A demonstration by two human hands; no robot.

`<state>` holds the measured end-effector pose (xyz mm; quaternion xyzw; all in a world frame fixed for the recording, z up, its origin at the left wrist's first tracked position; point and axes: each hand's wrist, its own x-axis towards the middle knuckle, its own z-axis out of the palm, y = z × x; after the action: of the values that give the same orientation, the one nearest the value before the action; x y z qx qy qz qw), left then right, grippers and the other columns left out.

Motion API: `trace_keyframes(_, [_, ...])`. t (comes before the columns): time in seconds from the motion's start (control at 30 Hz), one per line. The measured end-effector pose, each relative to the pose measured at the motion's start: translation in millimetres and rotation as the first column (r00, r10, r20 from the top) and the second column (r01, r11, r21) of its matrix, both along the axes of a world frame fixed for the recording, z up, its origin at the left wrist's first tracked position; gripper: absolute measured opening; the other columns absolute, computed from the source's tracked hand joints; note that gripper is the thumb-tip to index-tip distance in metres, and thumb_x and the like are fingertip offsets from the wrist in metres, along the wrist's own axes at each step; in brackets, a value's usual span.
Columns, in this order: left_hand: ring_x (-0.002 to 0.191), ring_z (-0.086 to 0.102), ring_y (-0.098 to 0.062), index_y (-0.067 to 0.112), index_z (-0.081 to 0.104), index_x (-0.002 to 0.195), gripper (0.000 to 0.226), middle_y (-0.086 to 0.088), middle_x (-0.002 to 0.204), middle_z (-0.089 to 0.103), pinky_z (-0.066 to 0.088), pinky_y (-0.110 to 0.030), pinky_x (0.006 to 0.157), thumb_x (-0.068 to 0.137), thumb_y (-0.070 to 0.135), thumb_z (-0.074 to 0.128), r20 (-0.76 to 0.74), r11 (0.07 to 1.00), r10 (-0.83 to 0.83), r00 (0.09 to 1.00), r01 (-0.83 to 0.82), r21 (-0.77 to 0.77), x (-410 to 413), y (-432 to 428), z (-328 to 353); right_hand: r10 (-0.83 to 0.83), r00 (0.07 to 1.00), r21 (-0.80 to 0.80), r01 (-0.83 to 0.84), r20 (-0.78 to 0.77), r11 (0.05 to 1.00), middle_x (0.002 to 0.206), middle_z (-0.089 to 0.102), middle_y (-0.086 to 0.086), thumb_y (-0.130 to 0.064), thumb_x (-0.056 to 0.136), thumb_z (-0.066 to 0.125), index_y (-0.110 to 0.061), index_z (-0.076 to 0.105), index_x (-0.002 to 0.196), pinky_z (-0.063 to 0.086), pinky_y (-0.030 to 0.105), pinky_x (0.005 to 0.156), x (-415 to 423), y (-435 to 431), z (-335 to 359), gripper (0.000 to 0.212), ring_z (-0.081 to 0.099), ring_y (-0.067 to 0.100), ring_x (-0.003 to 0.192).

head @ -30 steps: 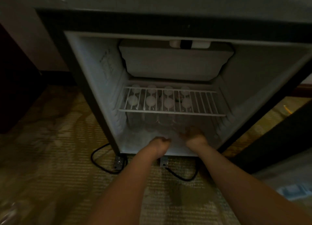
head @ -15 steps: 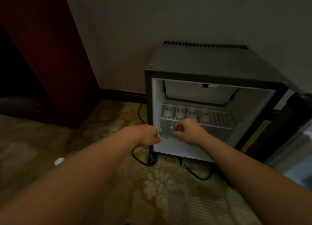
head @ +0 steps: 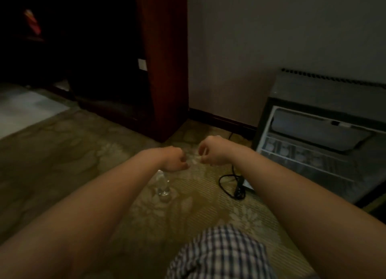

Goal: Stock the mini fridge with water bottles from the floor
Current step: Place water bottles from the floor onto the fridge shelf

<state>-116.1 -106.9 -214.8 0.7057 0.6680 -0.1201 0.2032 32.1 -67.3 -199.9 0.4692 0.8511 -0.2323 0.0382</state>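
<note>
A clear water bottle (head: 163, 184) stands on the patterned carpet, just below my left wrist. My left hand (head: 174, 159) and my right hand (head: 212, 153) hover side by side above the floor, fingers loosely curled, with nothing seen in either. The open mini fridge (head: 325, 90) stands at the right against the wall. Pale caps of several bottles (head: 270, 147) show through its wire shelf. Both hands are well to the left of the fridge.
A black power cord (head: 228, 183) loops on the carpet by the fridge's left corner. A tall red-brown wooden cabinet (head: 167, 69) stands behind the hands at the wall. My checked clothing (head: 219, 255) shows at the bottom.
Both hands have pulled out of the fridge and swung left over the carpet. The view has turned left, so the fridge now sits at the right edge and a floor bottle shows.
</note>
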Motion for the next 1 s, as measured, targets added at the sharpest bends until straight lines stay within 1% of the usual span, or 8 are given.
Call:
trace_keyframes(0.13, [0.110,0.059,-0.028,0.013,0.061,0.118,0.039,-0.012,0.119,0.063,0.045,-0.032,0.090,0.093,0.040,0.049,0.050,0.989,0.147,0.988,-0.146,-0.035,-56,-18,-27,0.102,0.993,-0.005,-0.102,0.064,0.995,0.115,0.062,0.008,-0.023,0.089,0.061,-0.013,0.062,0.115,0.052,0.034,0.082,-61,-4,-9,0.027,0.065,0.024,0.095])
trace_keyframes(0.3, [0.109,0.058,-0.026,0.010,0.060,0.117,0.035,-0.012,0.119,0.062,0.045,-0.033,0.090,0.093,0.035,0.051,0.201,0.944,0.328,0.923,-0.314,-0.098,-113,-28,-73,0.182,0.974,-0.020,-0.181,0.134,0.983,0.116,0.062,0.010,-0.021,0.088,0.062,-0.009,0.062,0.114,0.053,0.036,0.085,-125,8,-39,0.029,0.064,0.026,0.100])
trace_keyframes(0.4, [0.109,0.057,-0.024,0.007,0.060,0.114,0.034,-0.012,0.119,0.060,0.044,-0.033,0.091,0.093,0.033,0.051,0.254,0.915,0.404,0.879,-0.393,-0.095,-132,-26,-107,0.236,0.949,-0.023,-0.236,0.211,0.971,0.115,0.065,0.010,-0.020,0.087,0.061,-0.008,0.065,0.113,0.050,0.033,0.078,-151,22,-68,0.028,0.063,0.026,0.101])
trace_keyframes(0.53, [0.095,0.058,-0.023,0.003,0.062,0.105,0.027,-0.018,0.113,0.063,0.044,-0.031,0.081,0.091,0.026,0.055,0.397,0.847,0.519,0.757,-0.520,-0.115,-141,-15,-159,0.258,0.932,-0.034,-0.258,0.253,0.966,0.124,0.060,0.013,-0.020,0.088,0.062,-0.008,0.059,0.123,0.050,0.037,0.090,-167,46,-110,0.037,0.059,0.028,0.111])
trace_keyframes(0.73, [0.124,0.050,-0.026,0.003,0.047,0.132,0.043,-0.015,0.134,0.052,0.041,-0.025,0.092,0.092,0.016,0.054,0.549,0.781,0.579,0.603,-0.604,-0.160,-129,13,-211,0.267,0.926,-0.047,-0.265,0.268,0.963,0.132,0.054,0.010,-0.017,0.090,0.056,-0.015,0.047,0.134,0.046,0.032,0.087,-172,80,-180,0.045,0.054,0.028,0.118])
trace_keyframes(0.87, [0.126,0.049,-0.024,0.004,0.038,0.137,0.056,-0.003,0.130,0.049,0.034,-0.011,0.081,0.088,0.015,0.062,0.622,0.770,0.561,0.546,-0.621,-0.150,-123,29,-245,0.266,0.937,-0.059,-0.259,0.228,0.964,0.140,0.043,0.012,-0.013,0.092,0.051,-0.022,0.032,0.143,0.045,0.037,0.099,-178,93,-216,0.055,0.047,0.031,0.124])
trace_keyframes(0.93, [0.125,0.050,-0.022,0.008,0.036,0.138,0.062,-0.006,0.134,0.051,0.038,-0.015,0.090,0.084,0.012,0.066,0.672,0.751,0.562,0.483,-0.639,-0.168,-122,36,-260,0.242,0.945,-0.052,-0.236,0.221,0.970,0.143,0.037,0.012,-0.016,0.092,0.052,-0.026,0.026,0.144,0.043,0.041,0.101,-179,93,-230,0.059,0.044,0.033,0.127])
trace_keyframes(1.0, [0.120,0.049,-0.016,0.009,0.031,0.141,0.067,-0.008,0.133,0.050,0.038,-0.015,0.090,0.083,0.007,0.065,0.684,0.742,0.567,0.458,-0.645,-0.183,-121,41,-268,0.211,0.958,-0.042,-0.206,0.197,0.978,0.140,0.040,0.011,-0.016,0.089,0.056,-0.027,0.029,0.141,0.044,0.042,0.099,-181,92,-240,0.060,0.047,0.033,0.124])
